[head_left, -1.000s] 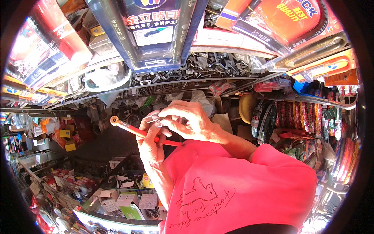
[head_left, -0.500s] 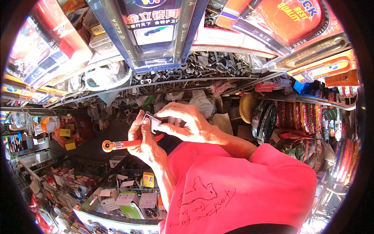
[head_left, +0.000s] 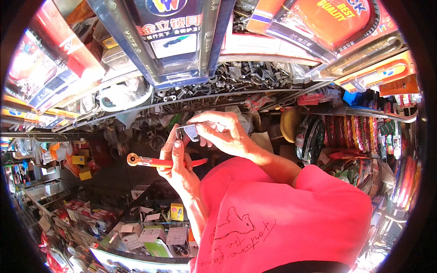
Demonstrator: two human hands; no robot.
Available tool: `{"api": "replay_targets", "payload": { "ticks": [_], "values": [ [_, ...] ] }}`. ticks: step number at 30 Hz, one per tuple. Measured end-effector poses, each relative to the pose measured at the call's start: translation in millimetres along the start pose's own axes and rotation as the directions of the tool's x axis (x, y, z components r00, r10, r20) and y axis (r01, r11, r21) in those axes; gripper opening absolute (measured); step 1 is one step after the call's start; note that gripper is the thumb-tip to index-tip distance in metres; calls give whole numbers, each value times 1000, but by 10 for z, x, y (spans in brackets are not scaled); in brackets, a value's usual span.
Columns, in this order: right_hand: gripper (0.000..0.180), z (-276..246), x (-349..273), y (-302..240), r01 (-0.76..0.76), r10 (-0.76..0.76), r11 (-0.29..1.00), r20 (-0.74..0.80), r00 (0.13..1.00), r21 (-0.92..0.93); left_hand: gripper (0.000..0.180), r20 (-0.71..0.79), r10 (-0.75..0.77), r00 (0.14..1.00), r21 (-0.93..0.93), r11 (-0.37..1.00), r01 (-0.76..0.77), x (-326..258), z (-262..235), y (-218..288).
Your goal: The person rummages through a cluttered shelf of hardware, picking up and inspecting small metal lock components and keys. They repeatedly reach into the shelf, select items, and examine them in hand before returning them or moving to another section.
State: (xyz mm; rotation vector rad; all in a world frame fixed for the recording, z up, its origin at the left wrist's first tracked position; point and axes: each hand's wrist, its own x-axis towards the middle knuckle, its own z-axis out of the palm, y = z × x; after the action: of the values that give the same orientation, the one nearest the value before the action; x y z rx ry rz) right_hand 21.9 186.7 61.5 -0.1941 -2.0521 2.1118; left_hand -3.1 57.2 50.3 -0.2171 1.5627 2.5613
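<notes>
My left hand [head_left: 178, 160] grips a thin orange-red tool [head_left: 148, 161] with a round ring end pointing left, held level in front of my chest. Its thumb and forefinger also pinch one edge of a small flat grey piece [head_left: 189, 132]. My right hand [head_left: 223, 132] reaches in from the right and pinches the same small piece from above with its fingertips. Both hands meet just under a shelf rim full of loose dark metal hardware [head_left: 236, 75]. My pink shirt [head_left: 282, 218] fills the lower right.
Packaged goods in blue [head_left: 173, 32] and orange-red blister packs [head_left: 327, 22] hang overhead. Coiled items and rows of red packets [head_left: 355, 136] line the right. A glass counter with small boxes [head_left: 150, 232] lies below left, beside crowded shelves [head_left: 68, 159].
The orange-red tool has swung from tilted to level. My hands have come together around the small grey piece, which is now lifted a little above the tool.
</notes>
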Motion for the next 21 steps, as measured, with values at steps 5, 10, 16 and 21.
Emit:
{"api": "replay_targets", "payload": {
  "ticks": [5,10,16,21],
  "values": [
    [18,-41,69,45,-52,52,986,7,999,155,20,127,23,992,19,999,-26,9,-22,-7],
    [17,-53,83,66,-117,134,946,-34,990,302,40,177,16,984,28,999,-21,3,-13,-66],
    [18,-83,88,132,-158,183,927,-43,982,340,49,348,-74,935,41,997,63,28,-31,-137],
    [17,-128,107,161,-250,249,900,49,967,356,54,375,-101,921,122,991,59,32,-37,-123]
  ]
}}
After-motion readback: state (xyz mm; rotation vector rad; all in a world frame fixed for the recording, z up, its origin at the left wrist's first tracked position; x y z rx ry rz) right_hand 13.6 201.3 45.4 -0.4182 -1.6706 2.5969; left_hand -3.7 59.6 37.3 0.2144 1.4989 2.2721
